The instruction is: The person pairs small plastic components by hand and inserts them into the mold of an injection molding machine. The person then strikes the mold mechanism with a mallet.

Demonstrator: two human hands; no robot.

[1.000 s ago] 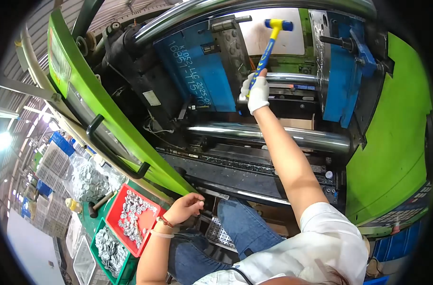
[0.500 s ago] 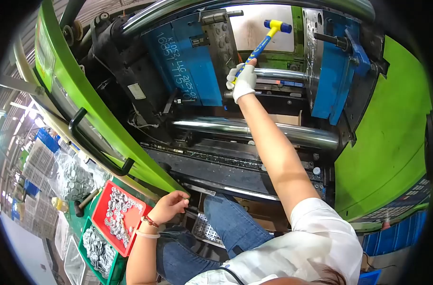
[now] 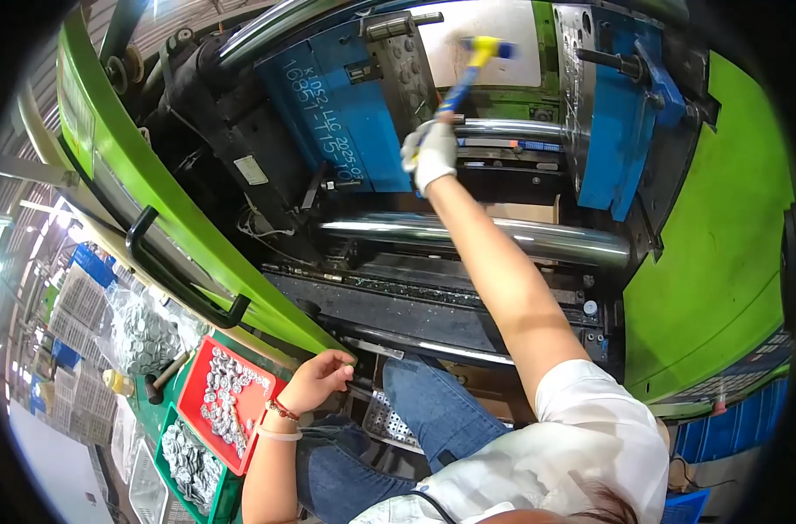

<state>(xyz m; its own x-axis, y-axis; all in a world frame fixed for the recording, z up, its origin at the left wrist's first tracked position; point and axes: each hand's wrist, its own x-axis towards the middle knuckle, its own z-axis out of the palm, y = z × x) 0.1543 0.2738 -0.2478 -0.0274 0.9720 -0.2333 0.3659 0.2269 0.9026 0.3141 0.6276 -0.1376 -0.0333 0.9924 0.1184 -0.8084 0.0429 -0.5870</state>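
My right hand (image 3: 431, 155), in a white glove with a bare fingertip showing, is wrapped round the handle of a mallet (image 3: 461, 87). The mallet has a blue and yellow handle, and its yellow and blue head is smeared by motion. It is tilted up to the right, in the gap between two mould halves. Close on the left is the metal face of the left mould half (image 3: 408, 74), which has round cavities. My bare left hand (image 3: 322, 382) has its fingers curled together at the lower corner of the green machine door (image 3: 267, 301); what they hold, if anything, is hidden.
Polished tie bars (image 3: 476, 237) cross the machine below my right hand. The right mould half (image 3: 616, 131) faces the gap. At lower left are a red tray (image 3: 262, 397) and a green tray (image 3: 227, 502) of small silvery parts, a hammer (image 3: 164, 381) and a filled plastic bag (image 3: 143, 336).
My right hand and the mallet have moved left, nearer the left mould half. My left hand stays at the door's corner. The whole view has shifted slightly.
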